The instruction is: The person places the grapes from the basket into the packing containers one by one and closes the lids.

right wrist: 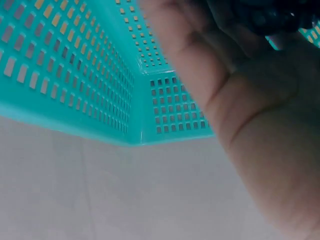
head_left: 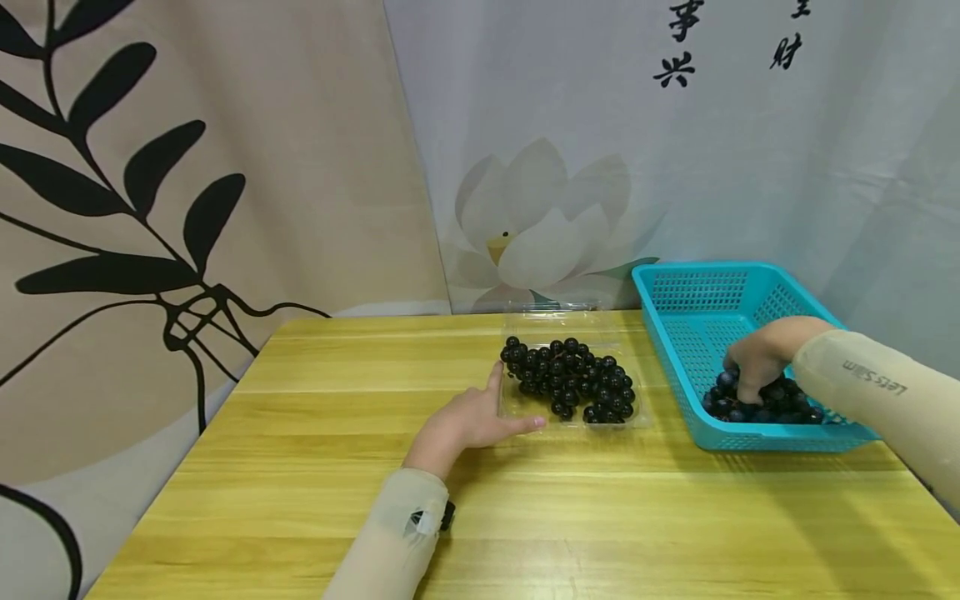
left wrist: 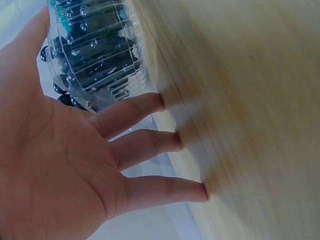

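Dark grapes fill a clear plastic box standing lid-up on the table. At its near left corner is my left hand, thumb and index finger spread along the sides. In the left wrist view, the other fingers of that hand stretch out straight, tips at the tabletop, beside the ribbed box wall. Inside the turquoise basket, my right hand reaches down and grips dark grapes. The right wrist view has its fingers curled by a grape clump, partly cut off by the frame.
The wooden table runs back to a printed curtain with a leaf and flower pattern. The basket's perforated walls rise around the right hand. A dark device sits on the left wrist.
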